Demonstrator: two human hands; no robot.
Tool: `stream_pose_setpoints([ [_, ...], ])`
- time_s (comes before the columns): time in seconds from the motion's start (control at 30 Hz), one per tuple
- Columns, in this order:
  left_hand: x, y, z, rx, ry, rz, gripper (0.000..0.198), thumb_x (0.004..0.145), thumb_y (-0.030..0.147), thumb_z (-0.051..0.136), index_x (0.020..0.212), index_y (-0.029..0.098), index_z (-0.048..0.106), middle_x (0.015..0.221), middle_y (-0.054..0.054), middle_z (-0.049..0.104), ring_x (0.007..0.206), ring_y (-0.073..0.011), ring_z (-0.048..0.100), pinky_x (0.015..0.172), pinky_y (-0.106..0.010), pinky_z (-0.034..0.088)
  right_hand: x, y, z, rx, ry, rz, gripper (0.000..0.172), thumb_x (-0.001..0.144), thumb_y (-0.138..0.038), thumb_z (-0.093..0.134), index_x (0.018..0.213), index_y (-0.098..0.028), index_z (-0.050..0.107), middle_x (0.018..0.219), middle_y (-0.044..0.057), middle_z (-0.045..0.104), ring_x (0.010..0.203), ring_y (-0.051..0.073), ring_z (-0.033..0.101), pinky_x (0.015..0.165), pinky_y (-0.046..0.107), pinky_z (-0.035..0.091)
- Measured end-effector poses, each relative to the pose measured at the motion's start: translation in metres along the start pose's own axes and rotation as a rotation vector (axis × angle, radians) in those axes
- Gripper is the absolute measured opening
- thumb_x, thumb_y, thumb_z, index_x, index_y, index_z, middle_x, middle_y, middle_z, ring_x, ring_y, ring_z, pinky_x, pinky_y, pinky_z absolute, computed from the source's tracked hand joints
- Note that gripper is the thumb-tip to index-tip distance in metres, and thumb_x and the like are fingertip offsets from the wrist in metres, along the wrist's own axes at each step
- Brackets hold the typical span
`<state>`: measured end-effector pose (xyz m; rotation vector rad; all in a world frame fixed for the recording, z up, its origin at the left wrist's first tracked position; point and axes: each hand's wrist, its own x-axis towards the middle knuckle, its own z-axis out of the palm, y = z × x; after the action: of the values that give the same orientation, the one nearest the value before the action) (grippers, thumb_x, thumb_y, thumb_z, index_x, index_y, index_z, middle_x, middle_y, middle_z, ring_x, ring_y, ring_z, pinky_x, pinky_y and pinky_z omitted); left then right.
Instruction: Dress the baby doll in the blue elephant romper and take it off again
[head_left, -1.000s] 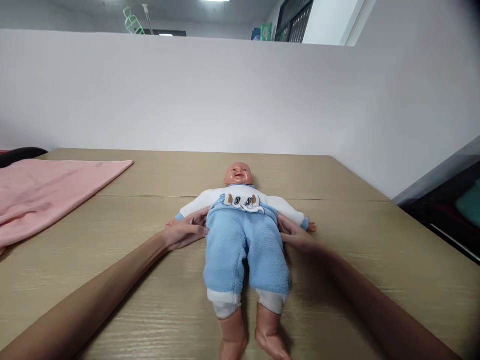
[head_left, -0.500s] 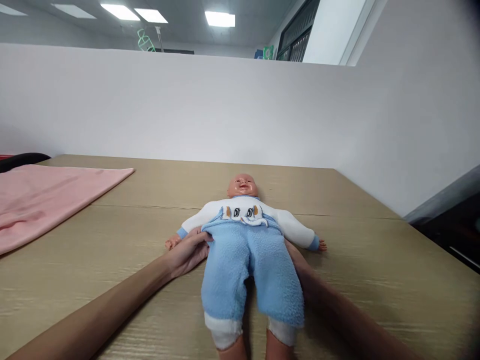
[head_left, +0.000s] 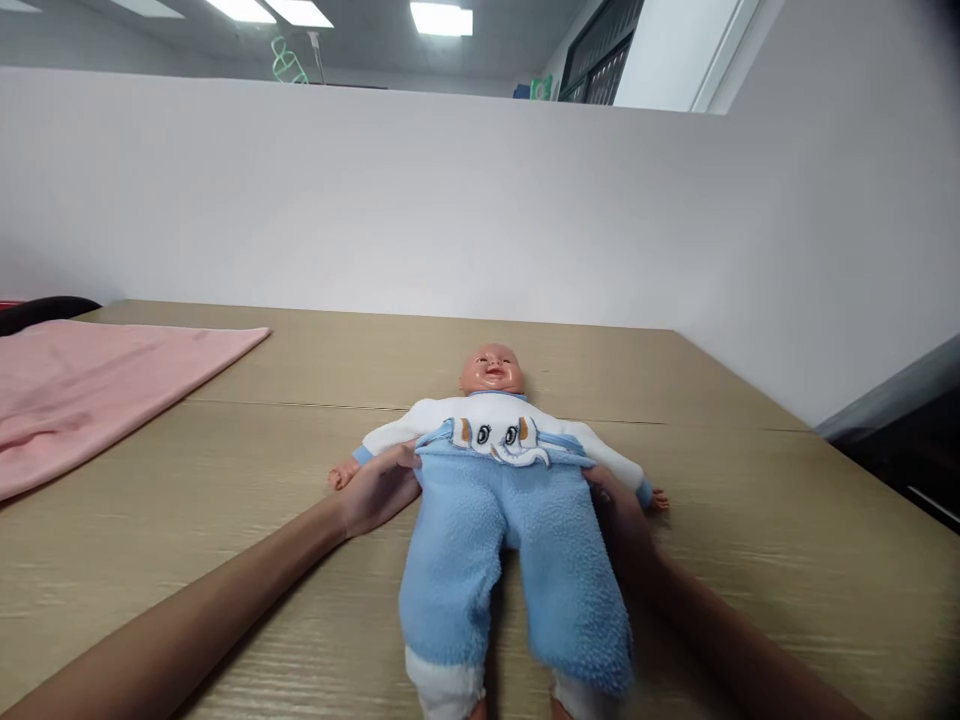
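Note:
A baby doll (head_left: 491, 372) lies on its back on the wooden table (head_left: 225, 520), head pointing away from me. It wears a white top and fluffy light-blue trousers (head_left: 510, 550) with white cuffs. My left hand (head_left: 379, 488) grips the trousers' waistband at the doll's left side in view, fingers curled round the fabric. My right hand (head_left: 619, 510) holds the waistband on the other side, partly hidden behind the trouser leg. The doll's small hands stick out beside my hands.
A pink cloth (head_left: 82, 385) is spread over the table's far left corner. A white partition wall (head_left: 450, 200) runs along the back and right of the table. A dark shelf (head_left: 907, 440) stands at the right edge.
The trousers' waistband has risen towards the doll's chest, with both hands following it. The doll sits lower in view, so its feet are now cut off.

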<state>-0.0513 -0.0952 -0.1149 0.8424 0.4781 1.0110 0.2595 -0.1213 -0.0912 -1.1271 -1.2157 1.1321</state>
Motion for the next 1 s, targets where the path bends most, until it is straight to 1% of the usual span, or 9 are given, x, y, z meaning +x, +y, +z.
stream_pose_setpoints([
  [0.1,-0.001,0.004,0.004,-0.039,-0.051,0.025,0.026,0.083,0.026,0.077,0.107,0.017,0.082,0.119,-0.010,0.082,0.125,-0.0339,0.070,0.116,-0.043,0.045,-0.004,-0.009,0.002,0.155,-0.052,0.026,0.014,0.083,-0.042,0.070,0.074,-0.031,0.070,0.079,0.003,0.073,0.096,0.032,0.072,0.096,0.045,0.061],
  [0.2,-0.001,0.002,0.004,-0.026,-0.046,0.052,0.030,0.095,0.038,0.078,0.116,0.017,0.082,0.128,-0.012,0.081,0.135,-0.0349,0.066,0.124,-0.046,0.039,-0.002,-0.006,0.005,0.313,-0.116,0.038,0.010,0.083,-0.041,0.071,0.084,-0.031,0.072,0.088,0.002,0.076,0.106,0.032,0.073,0.101,0.045,0.061],
  [0.3,-0.001,-0.002,0.000,0.035,-0.007,0.020,0.039,0.101,0.048,0.075,0.127,0.019,0.080,0.135,-0.012,0.079,0.139,-0.0331,0.065,0.127,-0.046,0.035,0.004,0.002,0.006,0.376,-0.109,0.090,0.021,0.082,-0.044,0.077,0.095,-0.029,0.073,0.099,0.001,0.080,0.111,0.030,0.074,0.103,0.042,0.061],
  [0.37,-0.001,-0.004,-0.001,0.079,0.042,-0.012,0.042,0.102,0.051,0.075,0.128,0.019,0.080,0.135,-0.012,0.080,0.134,-0.0320,0.067,0.125,-0.045,0.038,0.009,0.007,0.006,0.384,-0.052,0.164,0.030,0.080,-0.049,0.082,0.099,-0.027,0.074,0.105,0.002,0.081,0.114,0.030,0.074,0.103,0.041,0.062],
  [0.47,-0.001,-0.006,0.000,0.136,0.142,-0.013,0.045,0.096,0.054,0.081,0.123,0.018,0.081,0.125,-0.011,0.082,0.117,-0.0298,0.072,0.112,-0.042,0.048,0.014,0.017,0.005,0.310,0.066,0.245,0.041,0.078,-0.059,0.085,0.101,-0.026,0.075,0.110,0.003,0.082,0.117,0.030,0.075,0.103,0.040,0.063],
  [0.53,-0.001,-0.006,0.003,0.176,0.199,0.047,0.046,0.093,0.057,0.084,0.115,0.017,0.080,0.114,-0.009,0.082,0.105,-0.0270,0.071,0.101,-0.038,0.051,0.016,0.023,0.003,0.236,0.108,0.217,0.047,0.076,-0.065,0.086,0.099,-0.026,0.075,0.111,0.004,0.082,0.117,0.030,0.075,0.102,0.040,0.064],
  [0.7,-0.006,-0.003,0.011,0.398,0.237,0.253,0.037,0.093,0.054,0.084,0.096,0.019,0.072,0.092,0.000,0.066,0.086,-0.0182,0.055,0.083,-0.028,0.044,0.018,0.033,0.000,0.175,0.100,0.145,0.056,0.074,-0.073,0.086,0.102,-0.026,0.075,0.111,0.004,0.081,0.114,0.028,0.075,0.102,0.038,0.063],
  [0.87,-0.010,0.001,0.016,0.570,0.276,0.378,0.040,0.097,0.058,0.078,0.093,0.021,0.065,0.091,0.001,0.058,0.089,-0.0181,0.050,0.085,-0.027,0.041,0.015,0.034,0.000,0.028,0.230,0.083,0.061,0.076,-0.080,0.081,0.102,-0.025,0.076,0.111,0.005,0.079,0.111,0.029,0.072,0.098,0.038,0.061],
  [1.0,-0.010,0.000,0.018,0.648,0.316,0.482,0.037,0.100,0.058,0.075,0.101,0.021,0.068,0.097,-0.001,0.063,0.097,-0.0203,0.055,0.091,-0.028,0.043,0.010,0.032,0.004,-0.084,0.200,-0.040,0.056,0.082,-0.079,0.078,0.097,-0.025,0.070,0.096,0.003,0.071,0.098,0.025,0.067,0.094,0.035,0.057],
])
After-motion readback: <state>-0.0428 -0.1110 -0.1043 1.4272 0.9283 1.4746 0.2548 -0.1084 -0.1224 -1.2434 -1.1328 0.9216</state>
